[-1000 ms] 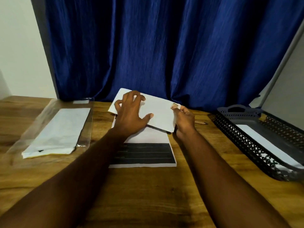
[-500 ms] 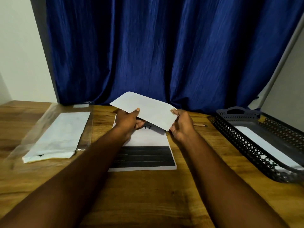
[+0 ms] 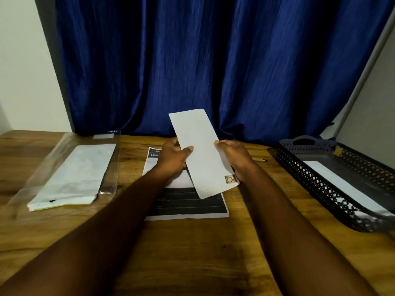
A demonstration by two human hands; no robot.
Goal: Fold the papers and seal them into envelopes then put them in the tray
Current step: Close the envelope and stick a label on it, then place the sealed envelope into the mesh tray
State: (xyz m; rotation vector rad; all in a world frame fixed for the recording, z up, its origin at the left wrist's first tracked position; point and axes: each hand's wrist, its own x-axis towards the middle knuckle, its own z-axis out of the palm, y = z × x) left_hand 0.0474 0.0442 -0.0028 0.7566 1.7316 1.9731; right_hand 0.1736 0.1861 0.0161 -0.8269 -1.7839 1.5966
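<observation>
A white envelope [image 3: 203, 154] with a small stamp at its near right corner is held up above the table, its long side pointing away from me. My left hand [image 3: 174, 158] grips its left edge and my right hand [image 3: 234, 159] grips its right edge. Under them a stack of printed papers [image 3: 188, 205] with dark bands lies flat on the wooden table. The black perforated tray [image 3: 316, 186] stands at the right and has a white envelope [image 3: 342, 184] lying inside it.
A clear plastic sleeve with a pack of white envelopes [image 3: 72, 176] lies at the left. A pencil [image 3: 259, 159] rests between the papers and the tray. A blue curtain hangs behind the table. A grey panel leans at the far right.
The envelope was lifted off the papers and turned from lying crosswise to pointing away from me. My left hand went from pressing flat on it to gripping its left edge.
</observation>
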